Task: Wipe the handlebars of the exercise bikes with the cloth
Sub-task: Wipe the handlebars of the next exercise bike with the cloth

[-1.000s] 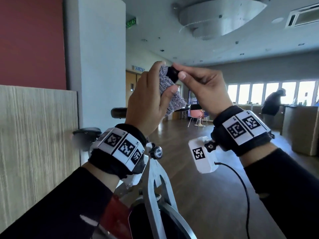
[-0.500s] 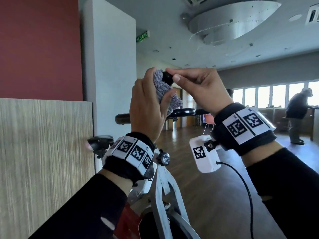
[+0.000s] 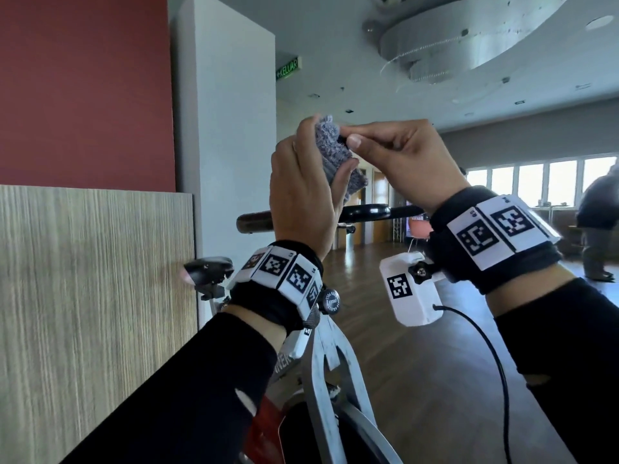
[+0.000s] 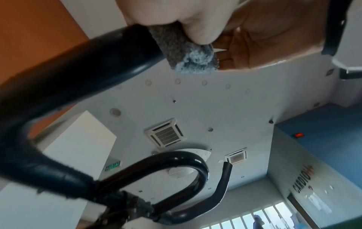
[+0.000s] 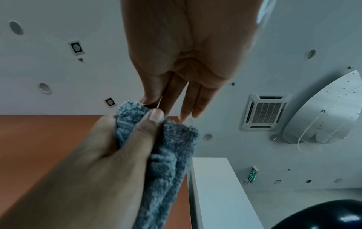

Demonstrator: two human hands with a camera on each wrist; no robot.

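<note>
Centre of the head view: the left hand (image 3: 303, 192) grips the grey cloth (image 3: 335, 152), wrapped round the tip of the black handlebar (image 4: 82, 65). The right hand (image 3: 398, 155) pinches at the bar's end beside the cloth, thumb and forefinger together; probably touching the tip, though it's mostly hidden.

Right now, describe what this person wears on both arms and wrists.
Both arms are in long black sleeves. The left wrist and right wrist each carry a black strap with white square tags printed in black coded patterns. A white tagged box hangs under the right wrist, trailing a thin black cable.
</note>
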